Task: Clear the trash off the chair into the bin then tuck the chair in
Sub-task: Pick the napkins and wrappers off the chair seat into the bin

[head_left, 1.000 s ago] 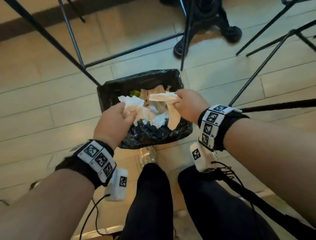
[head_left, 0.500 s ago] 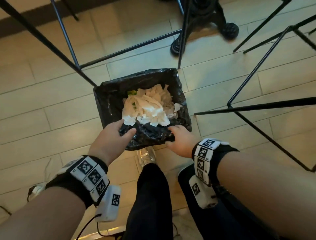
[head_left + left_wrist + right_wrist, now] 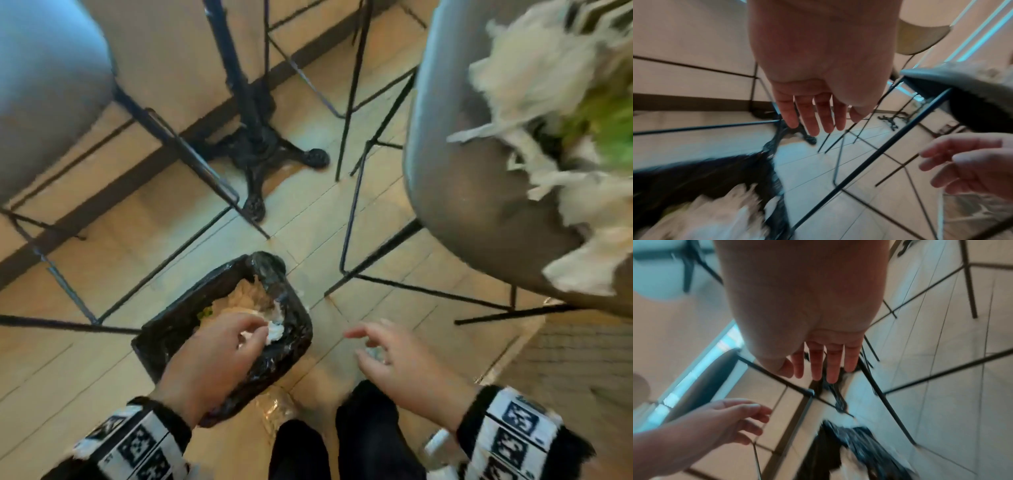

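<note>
Trash [image 3: 534, 85]: white crumpled paper with a green scrap, heaped on the grey chair [image 3: 455, 171] seat, upper right in head view; blurred.
Bin [image 3: 294, 329]: black-lined, on the tile floor left of the chair; white paper [image 3: 253, 298] inside.
Left hand [image 3: 212, 363]: over the bin's near rim, fingers extended and loosely spread, holding nothing.
Right hand [image 3: 397, 366]: above the floor between bin and chair, fingers spread, holding nothing.
Table base [image 3: 260, 147]: black, beyond the bin.
</note>
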`<action>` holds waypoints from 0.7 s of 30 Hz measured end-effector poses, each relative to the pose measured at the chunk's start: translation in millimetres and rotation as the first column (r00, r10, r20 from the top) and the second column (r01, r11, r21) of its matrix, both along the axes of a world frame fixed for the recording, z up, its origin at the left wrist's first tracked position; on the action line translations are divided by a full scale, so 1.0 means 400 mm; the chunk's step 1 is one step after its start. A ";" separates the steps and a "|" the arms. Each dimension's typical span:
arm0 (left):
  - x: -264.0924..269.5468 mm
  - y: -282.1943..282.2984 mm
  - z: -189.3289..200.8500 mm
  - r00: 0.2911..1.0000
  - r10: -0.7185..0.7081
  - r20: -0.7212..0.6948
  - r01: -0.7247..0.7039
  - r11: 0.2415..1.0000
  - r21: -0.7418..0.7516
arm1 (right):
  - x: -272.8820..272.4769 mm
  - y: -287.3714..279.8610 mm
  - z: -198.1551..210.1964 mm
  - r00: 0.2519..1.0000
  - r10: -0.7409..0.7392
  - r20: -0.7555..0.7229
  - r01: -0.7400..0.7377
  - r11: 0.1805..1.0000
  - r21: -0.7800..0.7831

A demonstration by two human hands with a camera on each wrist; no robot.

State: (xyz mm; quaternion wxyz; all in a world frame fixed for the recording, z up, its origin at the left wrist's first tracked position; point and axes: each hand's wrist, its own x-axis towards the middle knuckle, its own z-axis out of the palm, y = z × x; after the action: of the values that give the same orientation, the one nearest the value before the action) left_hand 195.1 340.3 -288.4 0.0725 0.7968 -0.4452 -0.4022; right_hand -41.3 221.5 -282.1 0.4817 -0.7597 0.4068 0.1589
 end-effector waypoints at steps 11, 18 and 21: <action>-0.216 -0.483 0.420 0.972 -0.228 0.054 0.223 0.828 -0.514 | -0.259 -0.151 0.466 0.711 -0.394 0.582 0.591 0.784 -0.190; -0.294 -0.672 0.512 0.951 -0.278 0.133 0.306 0.808 -0.503 | -0.401 -0.298 0.472 0.535 -0.585 0.609 0.835 0.474 -0.279; -0.308 -0.749 0.497 0.940 -0.268 0.210 0.322 0.903 -0.286 | -0.433 -0.374 0.445 0.513 -0.650 0.561 0.858 0.386 -0.338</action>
State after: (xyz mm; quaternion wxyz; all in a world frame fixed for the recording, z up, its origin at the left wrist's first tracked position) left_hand 71.9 40.9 -89.5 0.1002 0.7285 -0.6240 -0.2643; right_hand -214.5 71.9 -104.0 0.3042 -0.6048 0.6489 -0.3473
